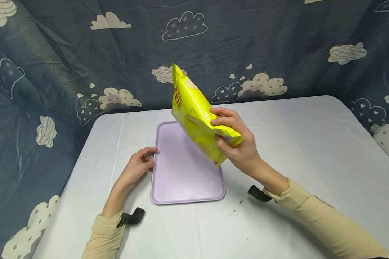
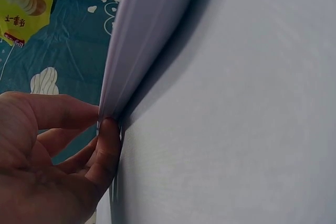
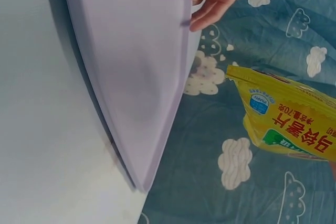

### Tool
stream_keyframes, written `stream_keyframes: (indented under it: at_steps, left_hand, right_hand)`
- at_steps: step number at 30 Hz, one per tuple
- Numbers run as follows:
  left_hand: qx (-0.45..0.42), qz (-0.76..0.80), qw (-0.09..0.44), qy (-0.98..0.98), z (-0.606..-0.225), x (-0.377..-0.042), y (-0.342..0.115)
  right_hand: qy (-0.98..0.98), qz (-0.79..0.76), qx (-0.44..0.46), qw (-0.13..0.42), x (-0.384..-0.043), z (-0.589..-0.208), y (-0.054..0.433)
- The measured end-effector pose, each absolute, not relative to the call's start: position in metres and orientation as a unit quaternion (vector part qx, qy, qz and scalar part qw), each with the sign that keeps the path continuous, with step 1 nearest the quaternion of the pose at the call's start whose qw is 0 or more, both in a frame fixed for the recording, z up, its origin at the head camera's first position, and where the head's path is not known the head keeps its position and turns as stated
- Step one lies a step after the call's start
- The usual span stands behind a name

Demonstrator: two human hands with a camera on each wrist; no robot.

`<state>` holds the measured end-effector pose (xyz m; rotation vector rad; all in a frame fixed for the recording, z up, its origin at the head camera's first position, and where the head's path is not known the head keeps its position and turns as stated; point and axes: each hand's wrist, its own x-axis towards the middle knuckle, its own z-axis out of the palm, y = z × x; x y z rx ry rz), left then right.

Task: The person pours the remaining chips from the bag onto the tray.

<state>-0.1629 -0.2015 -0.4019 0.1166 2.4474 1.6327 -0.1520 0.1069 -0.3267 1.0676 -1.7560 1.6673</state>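
Note:
A yellow bag of potato chips (image 1: pixel 194 118) is tilted in the air over the far part of a lilac tray (image 1: pixel 184 176). My right hand (image 1: pixel 240 144) grips the bag's lower right end, fingers on one side and thumb on the other. The left hand (image 1: pixel 137 167) pinches the tray's left rim. Close up in the left wrist view, finger and thumb of that hand (image 2: pixel 58 166) meet at the rim (image 2: pixel 118 77). Printed text and a green patch show on the bag (image 3: pixel 294 124) in the right wrist view, where the holding hand is mostly out of frame.
The tray lies on a white-covered table (image 1: pixel 295 151). Small dark crumbs (image 1: pixel 241 202) are scattered near its front right corner. A dark blue curtain (image 1: pixel 142 54) with cloud prints hangs behind and to the sides. Black straps (image 1: pixel 133 217) sit on both wrists.

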Motion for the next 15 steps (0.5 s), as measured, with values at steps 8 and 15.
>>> stream_keyframes:
  at_steps: [8, 15]
  left_hand:
    - [0.034, 0.545, 0.101, 0.832, -0.405, -0.164, -0.202]
    - [0.018, 0.552, 0.098, 0.828, -0.432, -0.176, -0.213]
  right_hand:
    - [-0.668, 0.618, 0.367, 0.193, -0.151, -0.324, 0.112]
    - [-0.674, 0.620, 0.361, 0.174, -0.152, -0.321, 0.114]
